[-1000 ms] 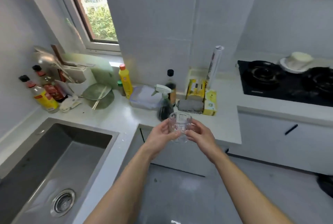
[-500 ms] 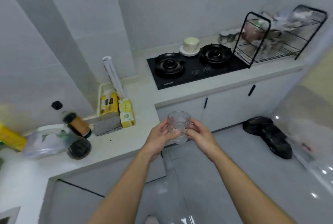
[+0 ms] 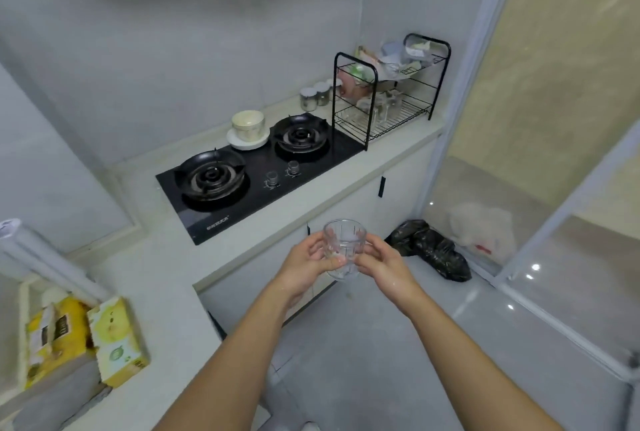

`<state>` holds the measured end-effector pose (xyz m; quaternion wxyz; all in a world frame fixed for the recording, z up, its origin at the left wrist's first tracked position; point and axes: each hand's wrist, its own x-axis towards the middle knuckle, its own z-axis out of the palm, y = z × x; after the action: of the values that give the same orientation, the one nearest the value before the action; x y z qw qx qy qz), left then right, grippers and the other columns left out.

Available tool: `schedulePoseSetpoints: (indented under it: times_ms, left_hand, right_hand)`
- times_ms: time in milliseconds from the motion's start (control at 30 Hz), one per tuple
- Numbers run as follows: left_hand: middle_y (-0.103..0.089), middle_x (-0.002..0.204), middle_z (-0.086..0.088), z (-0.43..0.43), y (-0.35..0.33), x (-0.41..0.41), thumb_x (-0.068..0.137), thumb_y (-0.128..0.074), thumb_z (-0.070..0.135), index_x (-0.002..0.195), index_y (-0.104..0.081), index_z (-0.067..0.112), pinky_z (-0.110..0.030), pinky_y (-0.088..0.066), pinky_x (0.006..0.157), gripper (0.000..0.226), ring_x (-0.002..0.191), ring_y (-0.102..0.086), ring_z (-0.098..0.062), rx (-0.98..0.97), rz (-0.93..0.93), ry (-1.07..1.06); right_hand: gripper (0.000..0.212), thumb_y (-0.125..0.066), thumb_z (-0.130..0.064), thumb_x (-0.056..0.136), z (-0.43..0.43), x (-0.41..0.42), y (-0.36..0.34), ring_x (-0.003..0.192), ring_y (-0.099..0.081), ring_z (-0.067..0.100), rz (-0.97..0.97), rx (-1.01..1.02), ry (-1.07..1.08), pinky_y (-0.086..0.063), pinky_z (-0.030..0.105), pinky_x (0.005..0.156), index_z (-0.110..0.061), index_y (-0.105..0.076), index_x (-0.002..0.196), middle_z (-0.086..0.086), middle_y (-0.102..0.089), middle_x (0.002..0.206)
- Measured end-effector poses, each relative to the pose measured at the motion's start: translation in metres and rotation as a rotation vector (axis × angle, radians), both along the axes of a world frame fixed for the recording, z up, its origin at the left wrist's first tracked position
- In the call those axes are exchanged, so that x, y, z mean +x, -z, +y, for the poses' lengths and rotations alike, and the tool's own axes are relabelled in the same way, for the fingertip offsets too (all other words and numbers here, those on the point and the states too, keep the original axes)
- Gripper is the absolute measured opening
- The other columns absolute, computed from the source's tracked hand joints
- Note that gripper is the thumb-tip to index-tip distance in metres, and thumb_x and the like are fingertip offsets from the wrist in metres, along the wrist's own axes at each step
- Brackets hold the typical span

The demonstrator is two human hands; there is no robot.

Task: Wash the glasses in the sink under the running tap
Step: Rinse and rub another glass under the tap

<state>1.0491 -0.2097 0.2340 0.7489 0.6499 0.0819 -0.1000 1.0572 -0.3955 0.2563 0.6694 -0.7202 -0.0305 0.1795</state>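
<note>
Two hands, left [image 3: 304, 266] and right [image 3: 382, 266], hold one glass [image 3: 343, 248].

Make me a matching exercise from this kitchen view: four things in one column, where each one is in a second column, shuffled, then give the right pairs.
Things:
1. glass
2. cream cup
3. black wire rack
4. black bag

Places:
A. on the floor
B. on a white saucer at the back edge of the hob
C. held between the left hand and the right hand
D. at the right end of the counter

Pairs: 1-C, 2-B, 3-D, 4-A
</note>
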Motion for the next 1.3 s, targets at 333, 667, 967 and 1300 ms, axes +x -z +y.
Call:
schedulePoseSetpoints:
  times_ms: [333, 667, 967, 1300]
  left_hand:
    - [-0.070, 0.129, -0.003, -0.042, -0.020, 0.123, 0.082, -0.080, -0.009, 0.131, -0.061, 0.017, -0.029, -0.058, 0.094, 0.059, 0.117, -0.070, -0.014, 0.011, -0.025, 0.227]
    - [-0.069, 0.130, -0.007, -0.117, -0.013, 0.232, 0.079, -0.081, -0.010, 0.130, -0.063, 0.016, -0.032, -0.060, 0.092, 0.060, 0.108, -0.074, -0.015, 0.025, -0.008, 0.262]
    - [-0.065, 0.137, -0.009, -0.220, -0.019, 0.350, 0.070, -0.091, 0.000, 0.132, -0.062, 0.019, -0.050, -0.054, 0.107, 0.071, 0.118, -0.070, -0.028, 0.056, -0.009, 0.190]
    - [-0.069, 0.131, -0.001, -0.269, -0.023, 0.441, 0.054, -0.094, 0.027, 0.134, -0.060, 0.019, -0.049, -0.052, 0.109, 0.087, 0.122, -0.066, -0.025, 0.133, -0.016, 0.091]
  right_hand:
    - [0.044, -0.066, -0.008, 0.089, -0.034, 0.077, -0.020, 0.110, -0.070, 0.008, -0.047, 0.002, 0.236, -0.056, 0.023, 0.095, -0.023, -0.065, 0.131, -0.005, -0.077, 0.113]
    - [0.039, -0.064, -0.009, 0.093, -0.109, 0.177, -0.008, 0.110, -0.071, 0.010, -0.046, -0.036, 0.283, -0.052, 0.042, 0.108, -0.030, -0.067, 0.126, -0.009, -0.078, 0.113]
    - [0.041, -0.061, -0.002, 0.095, -0.213, 0.307, -0.013, 0.107, -0.072, 0.022, -0.062, -0.038, 0.248, -0.055, 0.050, 0.103, -0.035, -0.069, 0.118, -0.005, -0.079, 0.105]
    - [0.039, -0.067, -0.016, 0.083, -0.255, 0.420, -0.010, 0.111, -0.072, 0.022, -0.031, 0.005, 0.176, -0.052, 0.052, 0.107, -0.042, -0.073, 0.111, -0.005, -0.078, 0.111]
